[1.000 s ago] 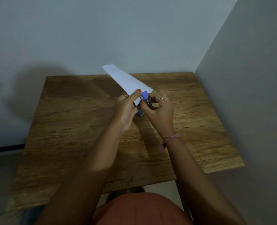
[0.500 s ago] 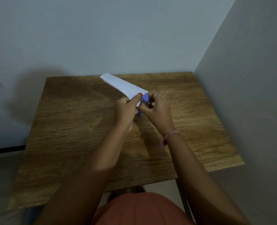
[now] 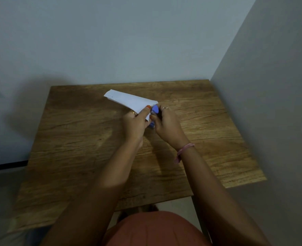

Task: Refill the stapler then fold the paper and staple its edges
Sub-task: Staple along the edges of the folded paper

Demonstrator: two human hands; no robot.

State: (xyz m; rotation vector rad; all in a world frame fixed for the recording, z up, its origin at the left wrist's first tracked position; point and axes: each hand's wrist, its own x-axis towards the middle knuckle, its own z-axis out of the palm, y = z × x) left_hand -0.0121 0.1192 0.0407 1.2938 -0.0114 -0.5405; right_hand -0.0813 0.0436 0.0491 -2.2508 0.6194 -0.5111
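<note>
The small blue plastic stapler (image 3: 154, 110) is up in the air over the middle of the brown wooden table (image 3: 79, 139). The right hand (image 3: 166, 125) grips it, with fingers curled round it. Its front end sits at the near end of the folded white paper strip (image 3: 129, 102). The left hand (image 3: 135, 122) pinches that same end of the paper, thumb on top. The thumb has an orange nail. The far end of the paper points away to the left. A pink band (image 3: 184, 151) goes round the right wrist. Grey walls (image 3: 146, 41) stand behind and to the right of the table.
</note>
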